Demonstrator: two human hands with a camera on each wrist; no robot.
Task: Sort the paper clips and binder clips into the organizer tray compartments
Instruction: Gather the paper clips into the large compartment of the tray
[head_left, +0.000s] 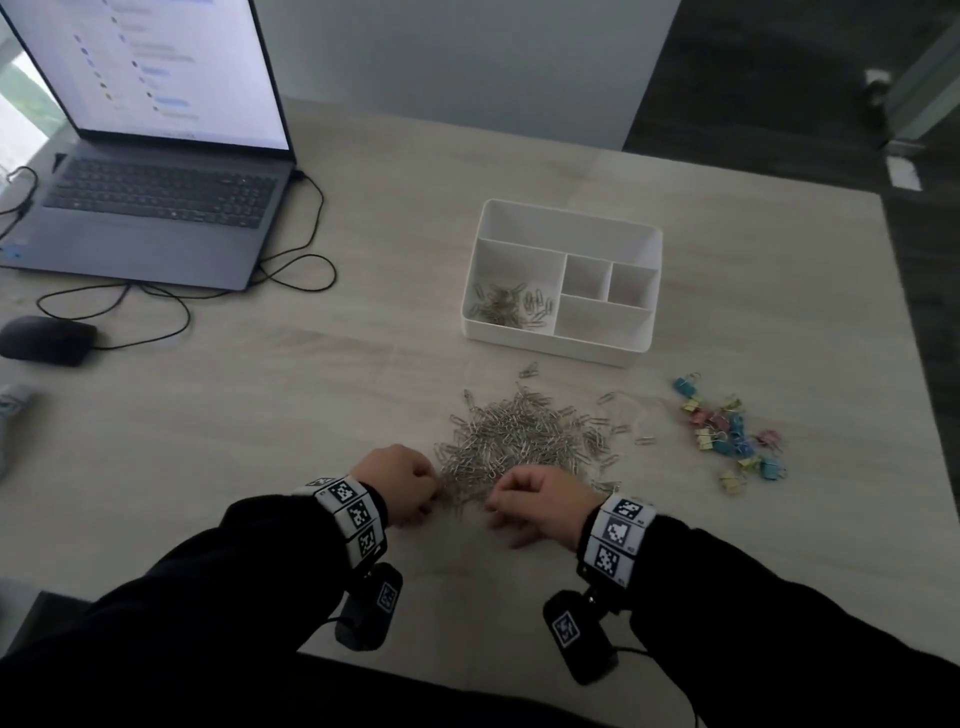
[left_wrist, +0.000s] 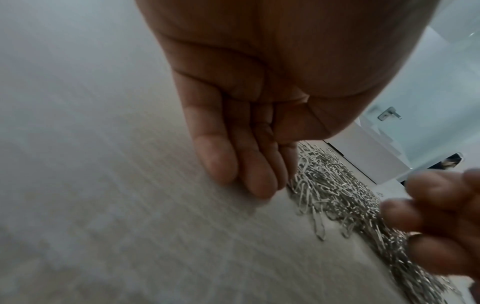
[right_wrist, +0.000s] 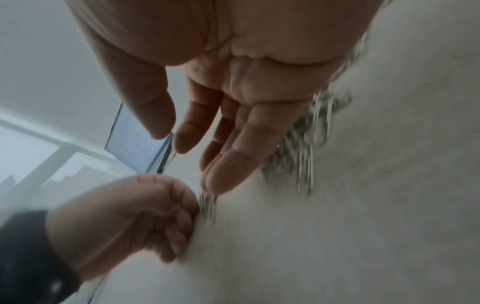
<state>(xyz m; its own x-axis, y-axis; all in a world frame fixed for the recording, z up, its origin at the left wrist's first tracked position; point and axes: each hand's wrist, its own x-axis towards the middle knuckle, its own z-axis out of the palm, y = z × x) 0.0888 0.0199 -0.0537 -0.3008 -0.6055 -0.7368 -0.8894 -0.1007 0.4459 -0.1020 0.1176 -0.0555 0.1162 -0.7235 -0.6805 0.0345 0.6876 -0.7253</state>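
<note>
- My left hand (head_left: 402, 486) sits at the near left edge of the paper clip pile (head_left: 524, 436). From the head view its fingers look curled in; from the left wrist view the fingers (left_wrist: 228, 162) run fairly straight down to the table (head_left: 311, 415), tips just beside the clips. I cannot tell whether it holds any clip.
- My right hand (head_left: 540, 501) is at the near right edge of the same pile. In the right wrist view its fingers (right_wrist: 233, 164) are extended and loosely spread, thumb apart from them, tips touching a few clips on the table. It grips nothing that I can see.
- The two hands are near each other, with a thin strip of clips between them.
- The organizer tray (head_left: 563, 283) stands beyond the pile, well apart from my hands. Its near left compartment holds some paper clips (head_left: 511, 306); the other compartments show only white bottoms.
- The binder clips (head_left: 727, 434), blue, pink and yellow, lie in a loose group on the table to the right of the pile, apart from it.
- A few stray paper clips lie between the pile and the tray.
- An open laptop (head_left: 156, 156) stands at the far left, a mouse (head_left: 47, 340) beside it.
</note>
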